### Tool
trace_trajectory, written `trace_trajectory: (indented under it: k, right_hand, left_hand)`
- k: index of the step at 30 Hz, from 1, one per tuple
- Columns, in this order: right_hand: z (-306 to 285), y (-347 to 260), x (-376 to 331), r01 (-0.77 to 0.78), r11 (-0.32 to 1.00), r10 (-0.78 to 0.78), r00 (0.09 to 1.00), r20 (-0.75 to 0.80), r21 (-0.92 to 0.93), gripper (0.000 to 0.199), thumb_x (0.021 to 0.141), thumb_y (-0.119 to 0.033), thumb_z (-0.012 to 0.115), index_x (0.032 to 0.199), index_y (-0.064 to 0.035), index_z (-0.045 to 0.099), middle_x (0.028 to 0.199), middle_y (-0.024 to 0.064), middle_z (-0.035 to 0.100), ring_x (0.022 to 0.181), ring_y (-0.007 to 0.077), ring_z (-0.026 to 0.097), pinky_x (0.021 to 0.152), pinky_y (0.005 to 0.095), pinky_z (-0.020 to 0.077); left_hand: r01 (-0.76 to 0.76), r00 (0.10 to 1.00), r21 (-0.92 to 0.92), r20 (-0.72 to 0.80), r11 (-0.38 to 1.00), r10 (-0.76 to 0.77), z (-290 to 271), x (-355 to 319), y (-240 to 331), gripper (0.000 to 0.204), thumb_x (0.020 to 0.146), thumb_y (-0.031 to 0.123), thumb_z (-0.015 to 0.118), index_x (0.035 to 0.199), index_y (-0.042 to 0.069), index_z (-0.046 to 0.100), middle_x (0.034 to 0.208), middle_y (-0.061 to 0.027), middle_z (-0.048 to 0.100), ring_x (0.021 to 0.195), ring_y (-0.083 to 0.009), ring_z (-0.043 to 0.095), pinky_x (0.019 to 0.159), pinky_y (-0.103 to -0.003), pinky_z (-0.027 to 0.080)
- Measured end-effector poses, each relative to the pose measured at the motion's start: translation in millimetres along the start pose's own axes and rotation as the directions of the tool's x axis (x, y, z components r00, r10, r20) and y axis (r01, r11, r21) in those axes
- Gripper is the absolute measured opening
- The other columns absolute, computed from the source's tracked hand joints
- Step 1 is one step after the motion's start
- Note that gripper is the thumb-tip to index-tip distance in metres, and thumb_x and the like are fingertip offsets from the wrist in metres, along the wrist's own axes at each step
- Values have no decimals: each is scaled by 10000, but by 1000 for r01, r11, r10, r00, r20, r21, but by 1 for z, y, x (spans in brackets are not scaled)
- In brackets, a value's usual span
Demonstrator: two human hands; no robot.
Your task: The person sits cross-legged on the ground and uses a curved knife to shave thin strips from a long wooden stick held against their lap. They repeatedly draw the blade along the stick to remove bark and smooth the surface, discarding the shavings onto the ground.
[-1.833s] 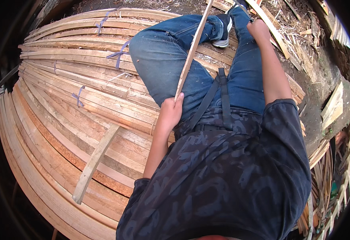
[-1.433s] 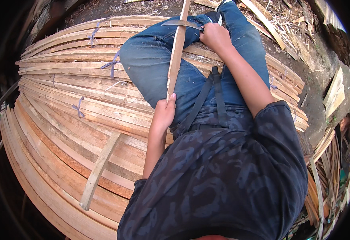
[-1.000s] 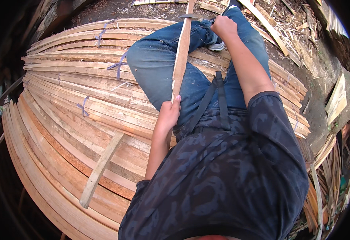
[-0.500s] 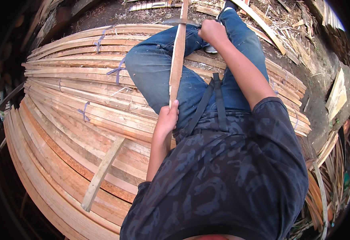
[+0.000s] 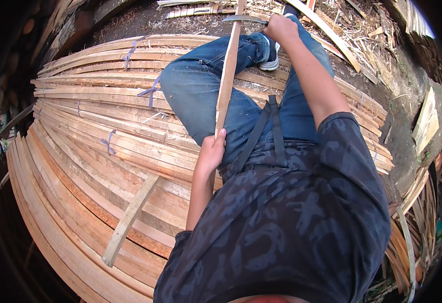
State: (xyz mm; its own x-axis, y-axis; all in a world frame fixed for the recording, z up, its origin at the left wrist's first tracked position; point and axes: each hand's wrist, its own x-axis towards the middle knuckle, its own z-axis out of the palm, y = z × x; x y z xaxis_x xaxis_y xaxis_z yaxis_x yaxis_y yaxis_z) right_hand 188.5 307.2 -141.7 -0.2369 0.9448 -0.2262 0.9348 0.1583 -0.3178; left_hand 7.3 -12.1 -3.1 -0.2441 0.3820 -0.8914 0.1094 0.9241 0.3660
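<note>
A long, narrow wooden strip [image 5: 227,78] runs from my lap away over my bent left leg, past the top edge of the view. My left hand [image 5: 213,147] is closed round its near end, the thumb lying along the wood. Beyond my knees, my right hand [image 5: 281,28] grips the handle of a curved-bladed knife [image 5: 251,18]. Its blade points left and crosses the strip near the strip's far part; whether it touches the wood I cannot tell. My fingers hide most of the knife's handle.
Bundles of wooden strips [image 5: 105,91], tied with purple cord [image 5: 151,92], lie under and left of my legs. A short loose stick [image 5: 130,219] rests across nearer boards. A wooden sheath-like piece [image 5: 193,12] and shavings lie on the ground ahead. Offcuts [image 5: 427,121] lie at right.
My right hand and the knife have moved farther away along the strip and slightly right. The strip's far end has shifted a little right. My left hand keeps its hold.
</note>
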Motion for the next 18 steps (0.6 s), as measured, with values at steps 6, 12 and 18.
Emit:
trace_trajectory:
  k: [6,12,18]
  right_hand:
    - [9,-10,-21,63,998,-63,998,25,12,244,784,-247,618,875,-38,706,891,181,695,844,341,681,730,435,556]
    - [4,-26,-31,220,975,-220,975,36,11,235,762,-247,636,843,-39,709,869,179,696,816,336,688,706,438,556]
    - [2,-1,-5,-17,1000,18,999,-46,22,253,751,-251,652,874,-38,713,876,172,700,832,337,686,743,432,554]
  left_hand:
    - [71,997,-20,21,997,-70,-2,2,7,487,980,476,453,657,112,434,506,67,327,393,-51,277,367,-244,246]
    - [75,995,-57,65,996,-72,-5,-3,3,487,986,464,445,642,121,416,499,71,303,386,-50,260,363,-244,232]
    - [12,998,-23,63,1000,-11,-7,3,-3,497,979,455,463,649,83,473,494,41,363,387,-83,325,368,-266,296]
